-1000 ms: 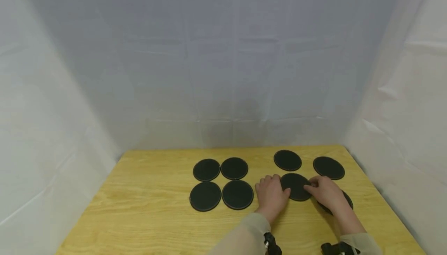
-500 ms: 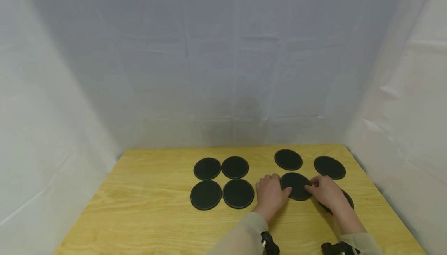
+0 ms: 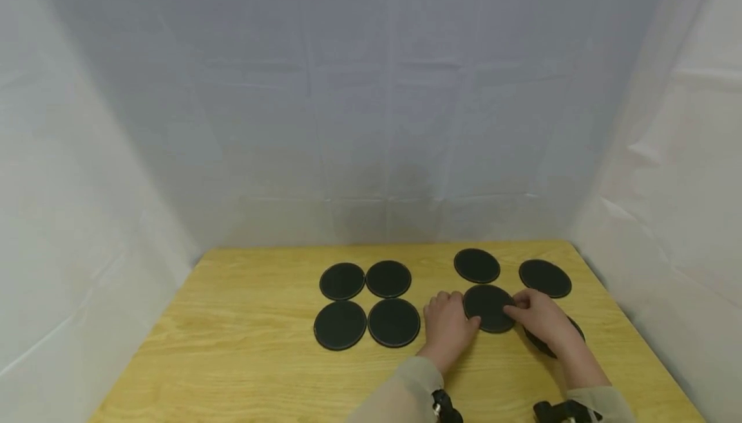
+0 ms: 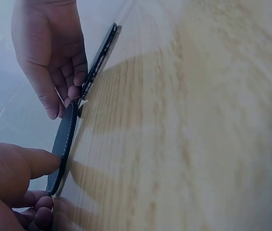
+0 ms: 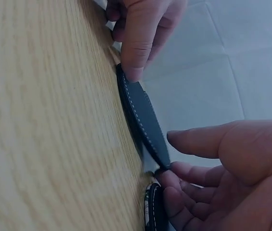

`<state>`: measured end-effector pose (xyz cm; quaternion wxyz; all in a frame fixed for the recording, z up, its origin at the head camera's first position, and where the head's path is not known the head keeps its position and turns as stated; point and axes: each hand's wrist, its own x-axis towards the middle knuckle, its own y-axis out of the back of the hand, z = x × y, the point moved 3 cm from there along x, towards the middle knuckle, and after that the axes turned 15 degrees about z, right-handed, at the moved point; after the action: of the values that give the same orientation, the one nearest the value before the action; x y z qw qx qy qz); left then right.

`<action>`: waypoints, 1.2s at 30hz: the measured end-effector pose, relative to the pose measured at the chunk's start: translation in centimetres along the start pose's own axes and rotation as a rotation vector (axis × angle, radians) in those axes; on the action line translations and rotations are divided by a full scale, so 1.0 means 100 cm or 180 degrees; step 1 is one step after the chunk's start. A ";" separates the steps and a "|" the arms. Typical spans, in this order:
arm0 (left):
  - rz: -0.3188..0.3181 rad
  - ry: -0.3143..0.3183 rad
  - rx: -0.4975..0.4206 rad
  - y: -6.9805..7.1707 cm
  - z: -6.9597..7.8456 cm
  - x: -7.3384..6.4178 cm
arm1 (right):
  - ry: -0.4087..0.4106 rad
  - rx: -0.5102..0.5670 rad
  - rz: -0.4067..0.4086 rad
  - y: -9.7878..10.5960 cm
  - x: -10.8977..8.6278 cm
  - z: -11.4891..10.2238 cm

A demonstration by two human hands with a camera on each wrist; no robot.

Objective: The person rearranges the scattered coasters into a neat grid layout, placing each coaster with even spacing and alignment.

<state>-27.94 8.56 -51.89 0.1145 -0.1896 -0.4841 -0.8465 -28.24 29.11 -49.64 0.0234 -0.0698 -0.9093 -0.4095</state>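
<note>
Between both hands is a round black coaster (image 3: 488,308) with pale edge stitching, tilted in the right wrist view, with a gap beneath its right side. My left hand (image 3: 447,329) grips its left edge; the thumb presses on top, and the curled fingers are at the rim in the left wrist view. At the right edge, my right hand (image 3: 542,317) has fingertips under the rim. Its thumb (image 5: 193,141) is close above the coaster's face; contact cannot be made out. Partly hidden under the right hand lies another black coaster (image 3: 539,344).
Left of the hands, several black coasters form a square, one being the near-left coaster (image 3: 340,325). Behind the hands lie a far coaster (image 3: 477,265) and a far-right coaster (image 3: 545,278). White sheeting (image 3: 371,120) encloses the wooden table (image 3: 249,346) at the back and sides.
The far edge of the coaster between the hands has risen slightly. Both hands have stayed nearly in place, and the other coasters have not moved.
</note>
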 end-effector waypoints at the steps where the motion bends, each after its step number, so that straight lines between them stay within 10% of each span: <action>1: -0.0007 0.0016 0.0000 0.000 0.000 0.000 | -0.0032 0.0053 0.0022 0.000 0.000 0.000; 18: 0.0098 0.0020 -0.0197 0.021 -0.004 0.002 | -0.0536 0.1213 0.0174 0.001 -0.007 -0.008; 36: 0.0168 -0.0070 -0.0415 0.061 -0.056 0.001 | -0.0400 0.1581 -0.0082 -0.031 -0.006 -0.045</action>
<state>-26.94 0.63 -49.71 0.1189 -0.2185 -0.4240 -0.8708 -28.21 23.68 -49.02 -0.0219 -0.0756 -0.9825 -0.1686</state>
